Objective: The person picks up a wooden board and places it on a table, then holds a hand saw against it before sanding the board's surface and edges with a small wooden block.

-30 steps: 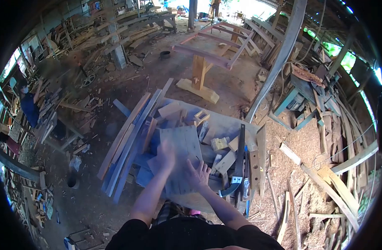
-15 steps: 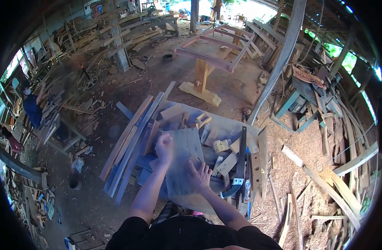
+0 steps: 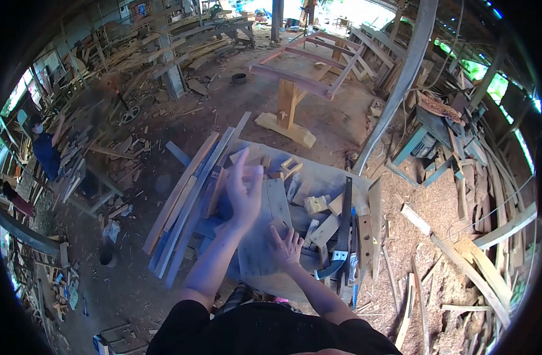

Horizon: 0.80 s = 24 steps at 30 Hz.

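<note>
Holding your left hand above the wide board, your right hand against it.
Your left index finger points outward, but you cannot tell whether the others grip anything; your right fingers are spread wide on the board's right side. Just beyond them lie pale wood blocks, then a long dark bar; long strips lie left of the board, all on the counter.

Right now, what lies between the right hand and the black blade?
Between the right hand and the black blade lie wood blocks, in the head view.
</note>
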### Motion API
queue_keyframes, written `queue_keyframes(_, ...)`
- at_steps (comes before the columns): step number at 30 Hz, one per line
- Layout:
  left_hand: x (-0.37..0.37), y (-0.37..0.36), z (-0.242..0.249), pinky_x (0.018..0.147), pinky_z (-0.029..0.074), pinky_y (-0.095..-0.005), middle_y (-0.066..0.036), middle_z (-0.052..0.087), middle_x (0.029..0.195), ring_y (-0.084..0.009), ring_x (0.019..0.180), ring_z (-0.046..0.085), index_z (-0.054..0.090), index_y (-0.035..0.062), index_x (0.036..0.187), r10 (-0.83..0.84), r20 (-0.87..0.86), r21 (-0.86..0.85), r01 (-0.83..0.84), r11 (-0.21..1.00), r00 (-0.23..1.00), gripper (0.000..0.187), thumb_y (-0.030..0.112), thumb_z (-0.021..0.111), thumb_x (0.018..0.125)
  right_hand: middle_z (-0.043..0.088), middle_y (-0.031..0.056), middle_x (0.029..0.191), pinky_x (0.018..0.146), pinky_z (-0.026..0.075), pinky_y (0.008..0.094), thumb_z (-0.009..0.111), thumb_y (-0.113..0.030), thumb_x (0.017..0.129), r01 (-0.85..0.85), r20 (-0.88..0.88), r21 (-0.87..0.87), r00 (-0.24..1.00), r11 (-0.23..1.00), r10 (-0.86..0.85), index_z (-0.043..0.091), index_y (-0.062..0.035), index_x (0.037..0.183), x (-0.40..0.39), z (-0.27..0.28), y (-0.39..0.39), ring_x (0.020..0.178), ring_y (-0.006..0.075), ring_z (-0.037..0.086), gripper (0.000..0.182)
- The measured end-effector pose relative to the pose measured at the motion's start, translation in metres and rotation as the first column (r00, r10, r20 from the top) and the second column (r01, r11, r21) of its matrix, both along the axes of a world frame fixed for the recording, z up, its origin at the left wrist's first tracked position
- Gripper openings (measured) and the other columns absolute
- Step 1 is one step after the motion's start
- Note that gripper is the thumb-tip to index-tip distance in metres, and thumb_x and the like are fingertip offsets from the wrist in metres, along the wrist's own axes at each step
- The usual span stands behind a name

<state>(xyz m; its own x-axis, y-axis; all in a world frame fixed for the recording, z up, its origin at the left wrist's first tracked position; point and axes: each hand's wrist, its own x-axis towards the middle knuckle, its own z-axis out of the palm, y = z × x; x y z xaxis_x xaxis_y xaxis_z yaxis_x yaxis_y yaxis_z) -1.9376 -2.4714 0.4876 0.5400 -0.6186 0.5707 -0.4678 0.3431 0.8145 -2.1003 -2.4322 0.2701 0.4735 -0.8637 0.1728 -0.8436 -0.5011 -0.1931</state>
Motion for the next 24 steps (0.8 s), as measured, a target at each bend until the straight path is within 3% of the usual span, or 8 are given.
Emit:
queue_keyframes(3, 0.004, -0.008, -0.026, 0.081, 0.050, -0.0313, -0.007, 0.065, 0.092, -0.0153, 0.087, 0.062, 0.052, 0.0055, 0.141, -0.049, -0.071, 0.057, 0.053, 0.997, 0.996, 0.048, 0.018, 0.066, 0.097, 0.041, 0.0278, 0.136, 0.095, 0.035, 0.0520, 0.061, -0.051, 0.090, 0.000, 0.005, -0.006, 1.000, 1.000, 0.000, 0.039, -0.0364, 0.151, 0.001, 0.001, -0.001, 0.114, 0.0407, 0.046, 0.066)
queue_keyframes(8, 0.017, -0.002, -0.041, 0.083, 0.050, -0.0321, -0.008, 0.065, 0.095, -0.0167, 0.089, 0.062, 0.050, 0.0052, 0.142, -0.013, 0.023, 0.087, 0.011, 0.996, 1.000, 0.049, 0.020, 0.065, 0.097, 0.041, 0.0267, 0.136, 0.095, 0.035, 0.0512, 0.063, -0.051, 0.089, 0.001, 0.005, 0.014, 1.000, 1.000, -0.001, 0.038, -0.0374, 0.151, 0.001, 0.003, -0.002, 0.112, 0.0397, 0.046, 0.068)
queue_keyframes(10, 0.028, -0.002, -0.026, 0.087, 0.049, -0.0329, -0.008, 0.066, 0.102, -0.0171, 0.093, 0.061, 0.049, 0.0032, 0.143, 0.027, -0.013, 0.069, -0.026, 0.997, 1.000, 0.052, 0.021, 0.065, 0.097, 0.039, 0.0249, 0.137, 0.101, 0.030, 0.0520, 0.059, -0.051, 0.091, 0.025, -0.005, 0.085, 1.000, 0.996, -0.024, 0.040, -0.0357, 0.150, 0.002, 0.005, -0.002, 0.119, 0.0398, 0.042, 0.064)
queue_keyframes(12, 0.051, -0.004, -0.004, 0.091, 0.048, -0.0334, -0.009, 0.065, 0.110, -0.0167, 0.099, 0.060, 0.046, 0.0015, 0.145, 0.134, -0.134, -0.091, -0.147, 0.985, 0.982, 0.056, 0.024, 0.066, 0.097, 0.040, 0.0249, 0.137, 0.100, 0.031, 0.0520, 0.059, -0.051, 0.091, 0.022, -0.005, 0.073, 1.000, 0.997, -0.021, 0.040, -0.0358, 0.150, 0.001, 0.005, -0.001, 0.119, 0.0398, 0.042, 0.064)
queue_keyframes(14, 0.084, 0.005, 0.032, 0.092, 0.048, -0.0332, -0.010, 0.066, 0.111, -0.0157, 0.103, 0.061, 0.042, 0.0017, 0.147, 0.336, -0.102, -0.238, -0.350, 0.906, 0.937, 0.058, 0.023, 0.064, 0.098, 0.040, 0.0250, 0.136, 0.100, 0.031, 0.0519, 0.059, -0.051, 0.090, 0.019, -0.003, 0.058, 1.000, 0.998, -0.019, 0.040, -0.0360, 0.150, 0.001, 0.005, -0.001, 0.118, 0.0398, 0.042, 0.064)
queue_keyframes(16, 0.121, 0.018, 0.056, 0.094, 0.048, -0.0335, -0.012, 0.067, 0.108, -0.0165, 0.103, 0.062, 0.040, 0.0024, 0.148, 0.336, -0.286, -0.274, -0.413, 0.869, 0.897, 0.056, 0.023, 0.060, 0.101, 0.041, 0.0252, 0.135, 0.099, 0.031, 0.0518, 0.060, -0.051, 0.090, 0.018, 0.011, 0.065, 1.000, 0.998, -0.019, 0.040, -0.0361, 0.150, 0.001, 0.005, -0.001, 0.118, 0.0399, 0.043, 0.065)
queue_keyframes(24, 0.183, 0.032, 0.077, 0.095, 0.048, -0.0341, -0.014, 0.068, 0.106, -0.0190, 0.098, 0.062, 0.040, 0.0009, 0.147, 0.356, -0.341, -0.348, -0.469, 0.812, 0.870, 0.053, 0.023, 0.057, 0.102, 0.041, 0.0251, 0.135, 0.099, 0.031, 0.0522, 0.064, -0.050, 0.087, 0.015, 0.033, 0.042, 0.999, 0.999, -0.016, 0.042, -0.0365, 0.149, 0.001, 0.000, -0.002, 0.118, 0.0401, 0.043, 0.067)
